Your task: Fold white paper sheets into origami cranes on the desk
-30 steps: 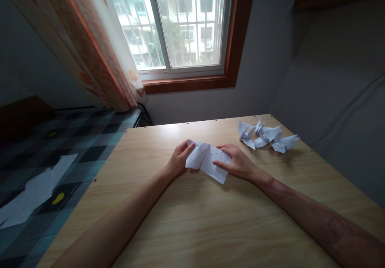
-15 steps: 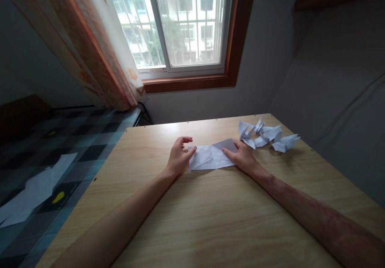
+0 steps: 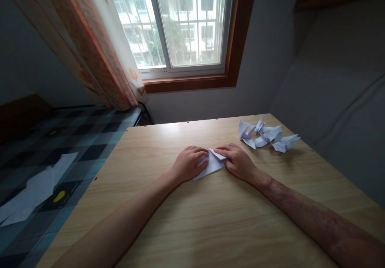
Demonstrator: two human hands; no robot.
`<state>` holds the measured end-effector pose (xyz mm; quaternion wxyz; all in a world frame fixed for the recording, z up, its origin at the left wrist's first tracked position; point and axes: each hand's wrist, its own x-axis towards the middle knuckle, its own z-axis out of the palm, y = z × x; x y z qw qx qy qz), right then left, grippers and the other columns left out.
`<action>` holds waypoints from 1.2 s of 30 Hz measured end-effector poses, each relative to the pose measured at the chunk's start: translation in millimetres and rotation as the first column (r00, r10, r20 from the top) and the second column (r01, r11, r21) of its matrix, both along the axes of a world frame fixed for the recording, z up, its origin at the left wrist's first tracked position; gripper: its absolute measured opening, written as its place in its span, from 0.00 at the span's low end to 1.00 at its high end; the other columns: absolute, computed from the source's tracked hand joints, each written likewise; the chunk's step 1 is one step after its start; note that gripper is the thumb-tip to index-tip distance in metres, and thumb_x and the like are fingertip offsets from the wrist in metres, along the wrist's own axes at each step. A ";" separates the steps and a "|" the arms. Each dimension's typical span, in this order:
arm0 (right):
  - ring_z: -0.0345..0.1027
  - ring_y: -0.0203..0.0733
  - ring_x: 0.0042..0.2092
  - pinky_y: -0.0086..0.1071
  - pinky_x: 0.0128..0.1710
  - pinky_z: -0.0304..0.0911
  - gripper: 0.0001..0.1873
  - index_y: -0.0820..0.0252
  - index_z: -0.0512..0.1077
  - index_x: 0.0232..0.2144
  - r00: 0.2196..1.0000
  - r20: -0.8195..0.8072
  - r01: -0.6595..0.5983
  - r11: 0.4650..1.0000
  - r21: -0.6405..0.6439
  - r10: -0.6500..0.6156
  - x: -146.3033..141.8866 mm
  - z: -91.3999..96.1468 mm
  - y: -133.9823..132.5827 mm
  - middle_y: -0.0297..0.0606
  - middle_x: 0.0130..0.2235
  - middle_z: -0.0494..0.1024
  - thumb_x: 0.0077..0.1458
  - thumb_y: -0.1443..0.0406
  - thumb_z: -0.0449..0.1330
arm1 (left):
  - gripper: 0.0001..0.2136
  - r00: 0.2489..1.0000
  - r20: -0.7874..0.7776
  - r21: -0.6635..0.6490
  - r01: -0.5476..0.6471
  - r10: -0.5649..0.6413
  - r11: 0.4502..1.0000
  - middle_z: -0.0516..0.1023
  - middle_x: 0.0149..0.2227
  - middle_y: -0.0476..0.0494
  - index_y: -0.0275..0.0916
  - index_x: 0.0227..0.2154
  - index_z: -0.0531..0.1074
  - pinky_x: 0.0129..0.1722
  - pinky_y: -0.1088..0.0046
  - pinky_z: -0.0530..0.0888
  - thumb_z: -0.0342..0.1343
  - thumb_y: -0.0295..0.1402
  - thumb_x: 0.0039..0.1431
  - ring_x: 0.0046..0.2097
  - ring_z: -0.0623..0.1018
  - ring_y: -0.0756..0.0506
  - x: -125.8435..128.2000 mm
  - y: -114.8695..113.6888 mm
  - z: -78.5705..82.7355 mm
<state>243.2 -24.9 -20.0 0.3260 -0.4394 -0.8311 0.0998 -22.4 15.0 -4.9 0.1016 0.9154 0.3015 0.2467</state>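
Note:
A sheet of white paper (image 3: pixel 213 165), partly folded over, lies on the wooden table (image 3: pixel 192 220) between my hands. My left hand (image 3: pixel 190 163) presses on its left part, fingers bent and close together over it. At the opposite side, my right hand (image 3: pixel 237 159) grips a folded flap along the right edge, with the fingers on top. Both hands cover much of the sheet, so its full outline is hidden. Beyond my right hand sit several folded white paper cranes (image 3: pixel 264 135) in a group.
Left of the table is a bed with a checkered cover (image 3: pixel 99 123), where white paper pieces (image 3: pixel 39 191) lie. A window (image 3: pixel 192 27) with bars and an orange-patterned curtain (image 3: pixel 99 47) are ahead. A wall (image 3: pixel 339 79) rises along the right.
The paper was spread wider as a creased rectangle; now its right side is folded over. My left hand has moved right onto the sheet, and my right hand has shifted slightly inward.

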 end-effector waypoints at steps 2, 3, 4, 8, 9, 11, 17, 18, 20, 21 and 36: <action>0.73 0.55 0.63 0.52 0.66 0.68 0.35 0.51 0.76 0.67 0.993 0.112 -0.040 0.999 0.021 0.038 -3.2 0.2 -3.3 0.41 0.65 0.81 0.61 0.75 0.57 | 0.10 0.999 -0.003 0.012 -0.043 0.043 0.999 0.86 0.56 0.45 0.46 0.49 0.82 0.71 0.52 0.69 0.61 0.34 0.67 0.55 0.84 0.39 -1.1 1.7 0.1; 0.71 0.55 0.66 0.53 0.68 0.66 0.34 0.52 0.74 0.69 0.987 0.151 -0.060 0.998 0.017 0.057 -4.4 0.1 -4.4 0.42 0.68 0.78 0.63 0.74 0.56 | 0.11 0.998 -0.011 0.018 -0.067 0.067 0.998 0.86 0.56 0.45 0.46 0.49 0.82 0.72 0.50 0.67 0.62 0.34 0.66 0.56 0.84 0.39 -1.4 2.2 0.3; 0.69 0.54 0.69 0.53 0.71 0.64 0.34 0.52 0.71 0.71 0.981 0.178 -0.078 0.997 0.004 0.076 -5.2 0.2 -5.3 0.42 0.70 0.75 0.66 0.73 0.55 | 0.12 0.996 -0.025 0.023 -0.089 0.090 0.996 0.86 0.56 0.44 0.46 0.50 0.81 0.73 0.50 0.66 0.62 0.33 0.65 0.56 0.83 0.39 -1.5 2.5 0.7; 0.56 0.53 0.78 0.55 0.78 0.53 0.34 0.55 0.57 0.79 0.961 0.246 -0.114 0.991 -0.073 0.129 -6.0 3.1 -10.0 0.46 0.78 0.62 0.75 0.63 0.54 | 0.22 0.987 -0.120 0.049 -0.103 0.108 0.993 0.82 0.60 0.38 0.44 0.62 0.76 0.70 0.51 0.69 0.59 0.33 0.67 0.59 0.80 0.36 -1.7 2.6 1.8; 0.53 0.53 0.79 0.55 0.78 0.51 0.35 0.57 0.54 0.80 0.956 0.260 -0.118 0.989 -0.090 0.137 -6.1 4.5 -11.9 0.48 0.79 0.59 0.76 0.60 0.54 | 0.23 0.984 -0.149 0.057 -0.093 0.101 0.994 0.80 0.61 0.37 0.43 0.65 0.74 0.70 0.51 0.69 0.57 0.33 0.68 0.60 0.78 0.35 -2.0 2.6 1.8; 0.48 0.54 0.81 0.54 0.79 0.49 0.39 0.60 0.51 0.81 0.947 0.285 -0.116 0.986 -0.120 0.146 -7.0 7.5 -15.9 0.51 0.80 0.55 0.77 0.53 0.55 | 0.24 0.977 -0.195 0.069 -0.077 0.089 0.995 0.78 0.63 0.35 0.43 0.68 0.72 0.69 0.50 0.70 0.54 0.34 0.71 0.62 0.77 0.34 -3.0 2.9 1.1; 0.40 0.56 0.82 0.53 0.81 0.43 0.46 0.64 0.47 0.81 0.929 0.335 -0.093 0.974 -0.204 0.159 -10.3 12.1 -22.1 0.52 0.81 0.46 0.76 0.44 0.51 | 0.24 0.963 -0.239 0.095 -0.106 0.126 0.990 0.74 0.68 0.34 0.40 0.70 0.70 0.71 0.49 0.68 0.50 0.38 0.75 0.67 0.73 0.34 -5.1 4.3 -2.4; 0.39 0.56 0.82 0.52 0.81 0.42 0.46 0.64 0.47 0.81 0.929 0.334 -0.094 0.974 -0.208 0.161 -10.4 12.2 -22.4 0.51 0.81 0.45 0.76 0.43 0.51 | 0.24 0.961 -0.245 0.096 -0.110 0.131 0.989 0.74 0.69 0.34 0.40 0.70 0.70 0.71 0.49 0.67 0.50 0.38 0.75 0.68 0.72 0.34 -5.0 4.2 -2.5; 0.40 0.55 0.82 0.52 0.81 0.41 0.46 0.63 0.47 0.81 0.928 0.330 -0.105 0.971 -0.214 0.173 -10.2 12.3 -23.0 0.51 0.81 0.46 0.76 0.43 0.51 | 0.24 0.958 -0.254 0.096 -0.116 0.137 0.989 0.73 0.70 0.34 0.40 0.70 0.71 0.72 0.49 0.67 0.50 0.38 0.75 0.68 0.72 0.34 -4.7 3.7 -2.4; 0.41 0.56 0.82 0.52 0.82 0.41 0.46 0.63 0.47 0.81 0.928 0.326 -0.112 0.970 -0.216 0.179 -10.1 12.4 -23.3 0.51 0.81 0.46 0.76 0.43 0.52 | 0.24 0.958 -0.253 0.094 -0.118 0.138 0.989 0.73 0.70 0.34 0.39 0.70 0.71 0.72 0.48 0.67 0.50 0.38 0.75 0.69 0.72 0.33 -4.6 3.4 -2.2; 0.56 0.62 0.78 0.52 0.78 0.54 0.48 0.68 0.58 0.78 0.923 0.370 -0.023 0.974 -0.226 0.108 -6.5 29.6 -43.9 0.57 0.78 0.58 0.71 0.43 0.59 | 0.23 0.975 -0.197 0.069 -0.094 0.106 0.993 0.74 0.70 0.35 0.42 0.69 0.73 0.70 0.48 0.72 0.55 0.35 0.74 0.68 0.74 0.33 -4.4 1.5 -2.3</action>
